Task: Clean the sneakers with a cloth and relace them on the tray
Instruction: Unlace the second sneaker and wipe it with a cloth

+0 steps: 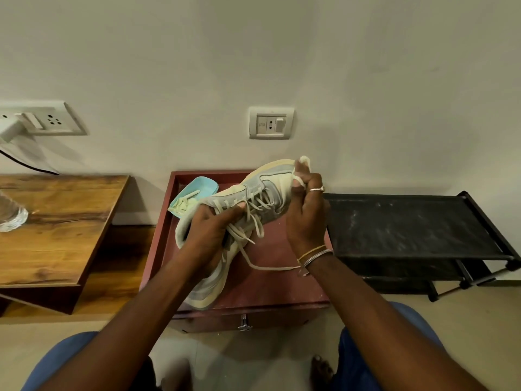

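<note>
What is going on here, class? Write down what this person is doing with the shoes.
A seated person holds one sneaker above the red tray. The left hand grips it near the laces, while the right hand holds a cloth against its toe end. Its lace hangs loose. A second sneaker lies in the tray below, and a blue dish sits in the tray's back left corner.

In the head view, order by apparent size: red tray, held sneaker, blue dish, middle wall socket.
1. red tray
2. sneaker
3. blue dish and wall socket: they look alike and the dish is partly hidden, so unranked.
</note>
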